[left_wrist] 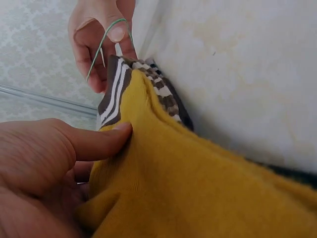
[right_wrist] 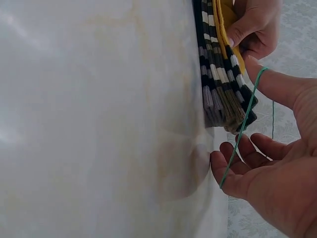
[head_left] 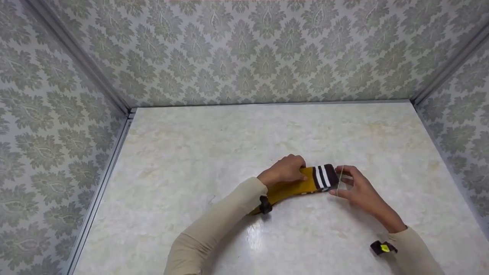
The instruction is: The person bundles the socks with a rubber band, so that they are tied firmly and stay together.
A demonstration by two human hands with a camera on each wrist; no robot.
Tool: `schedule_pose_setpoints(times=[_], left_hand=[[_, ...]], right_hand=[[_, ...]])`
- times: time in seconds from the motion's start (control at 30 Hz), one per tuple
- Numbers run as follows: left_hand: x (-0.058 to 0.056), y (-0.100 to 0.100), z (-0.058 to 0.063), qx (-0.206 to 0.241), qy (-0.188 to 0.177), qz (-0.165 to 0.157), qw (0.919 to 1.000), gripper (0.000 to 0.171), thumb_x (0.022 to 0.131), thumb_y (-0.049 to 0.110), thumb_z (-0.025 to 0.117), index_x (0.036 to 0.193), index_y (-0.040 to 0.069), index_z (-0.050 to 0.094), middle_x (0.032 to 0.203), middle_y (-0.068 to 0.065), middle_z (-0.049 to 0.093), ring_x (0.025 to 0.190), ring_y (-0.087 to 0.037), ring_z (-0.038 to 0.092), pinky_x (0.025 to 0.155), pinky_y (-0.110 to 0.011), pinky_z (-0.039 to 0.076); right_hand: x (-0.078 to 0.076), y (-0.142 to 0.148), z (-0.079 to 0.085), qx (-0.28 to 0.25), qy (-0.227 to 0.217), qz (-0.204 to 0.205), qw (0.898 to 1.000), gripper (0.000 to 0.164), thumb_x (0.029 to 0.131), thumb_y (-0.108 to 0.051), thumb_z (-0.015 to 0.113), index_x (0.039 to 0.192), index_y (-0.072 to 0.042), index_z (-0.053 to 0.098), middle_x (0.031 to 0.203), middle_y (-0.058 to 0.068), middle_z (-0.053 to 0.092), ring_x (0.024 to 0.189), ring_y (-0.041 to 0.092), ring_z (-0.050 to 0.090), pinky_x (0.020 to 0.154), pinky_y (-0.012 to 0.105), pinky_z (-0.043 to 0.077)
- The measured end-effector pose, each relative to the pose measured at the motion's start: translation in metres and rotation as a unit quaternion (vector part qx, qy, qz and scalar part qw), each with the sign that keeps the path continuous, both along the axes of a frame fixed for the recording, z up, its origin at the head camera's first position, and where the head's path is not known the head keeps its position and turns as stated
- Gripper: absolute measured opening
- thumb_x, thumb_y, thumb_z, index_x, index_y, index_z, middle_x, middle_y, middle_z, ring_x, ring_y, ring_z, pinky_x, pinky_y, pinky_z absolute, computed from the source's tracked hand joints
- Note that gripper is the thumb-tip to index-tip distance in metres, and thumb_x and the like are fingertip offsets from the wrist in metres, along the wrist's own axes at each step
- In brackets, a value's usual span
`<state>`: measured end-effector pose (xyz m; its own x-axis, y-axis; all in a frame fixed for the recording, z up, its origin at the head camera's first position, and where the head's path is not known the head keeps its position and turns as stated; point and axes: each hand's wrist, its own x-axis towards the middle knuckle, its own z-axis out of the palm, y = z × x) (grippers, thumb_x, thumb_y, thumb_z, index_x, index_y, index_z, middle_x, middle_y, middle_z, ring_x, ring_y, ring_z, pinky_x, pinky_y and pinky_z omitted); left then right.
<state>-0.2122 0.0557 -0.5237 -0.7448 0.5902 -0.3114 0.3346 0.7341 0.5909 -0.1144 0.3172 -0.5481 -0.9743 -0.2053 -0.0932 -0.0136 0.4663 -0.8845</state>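
Observation:
A stack of folded striped socks (head_left: 296, 187) lies on the table, a mustard-yellow one with dark, white-striped cuffs on top. My left hand (head_left: 285, 169) grips the stack near its middle, thumb pressed on the yellow knit in the left wrist view. Seen from the right wrist, the layered cuffs (right_wrist: 218, 74) show black, white, grey and olive bands. Just off the cuff end is my right hand (head_left: 361, 193), its fingers and thumb spread apart. A thin green rubber band (right_wrist: 239, 136) stretches around these spread fingers and thumb, right at the cuff end.
The pale marbled tabletop (head_left: 191, 152) extends around both hands. Patterned panels (head_left: 244, 53) rise behind it and on both sides, with metal framing (head_left: 103, 164) along the left edge. Dark straps (head_left: 383, 247) hang by the wrists.

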Motion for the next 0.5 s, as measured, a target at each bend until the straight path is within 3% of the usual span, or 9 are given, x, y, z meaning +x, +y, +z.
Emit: schedule_pose_setpoints(times=[0.2, 0.4, 0.5], left_hand=[[0.001, -0.006, -0.008, 0.044, 0.002, 0.012, 0.9990, 0.029, 0.105, 0.021, 0.078, 0.130, 0.007, 0.077, 0.120, -0.004, 0.074, 0.101, -0.017, 0.059, 0.092, -0.030, 0.050], [0.000, -0.017, -0.021, 0.122, 0.013, 0.014, 0.9923, 0.022, 0.103, 0.015, 0.079, 0.123, 0.006, 0.079, 0.118, -0.005, 0.078, 0.100, -0.016, 0.064, 0.094, -0.028, 0.052], [-0.001, -0.020, -0.025, 0.143, 0.017, 0.008, 0.9895, 0.020, 0.103, 0.014, 0.079, 0.121, 0.007, 0.080, 0.115, -0.004, 0.078, 0.098, -0.015, 0.064, 0.093, -0.027, 0.052]], right_hand=[[-0.002, 0.002, -0.002, -0.010, 0.006, -0.004, 1.000, 0.083, 0.095, -0.017, 0.090, 0.159, 0.003, 0.041, 0.162, 0.024, 0.047, 0.151, 0.041, 0.046, 0.123, 0.057, 0.039], [-0.003, 0.004, -0.005, -0.033, 0.003, -0.012, 0.999, 0.078, 0.097, -0.015, 0.088, 0.158, 0.004, 0.043, 0.162, 0.025, 0.047, 0.151, 0.039, 0.046, 0.118, 0.028, 0.045], [-0.003, 0.006, -0.007, -0.049, 0.003, -0.015, 0.999, 0.077, 0.097, -0.013, 0.087, 0.157, 0.005, 0.043, 0.161, 0.026, 0.048, 0.150, 0.040, 0.046, 0.113, 0.018, 0.045]])
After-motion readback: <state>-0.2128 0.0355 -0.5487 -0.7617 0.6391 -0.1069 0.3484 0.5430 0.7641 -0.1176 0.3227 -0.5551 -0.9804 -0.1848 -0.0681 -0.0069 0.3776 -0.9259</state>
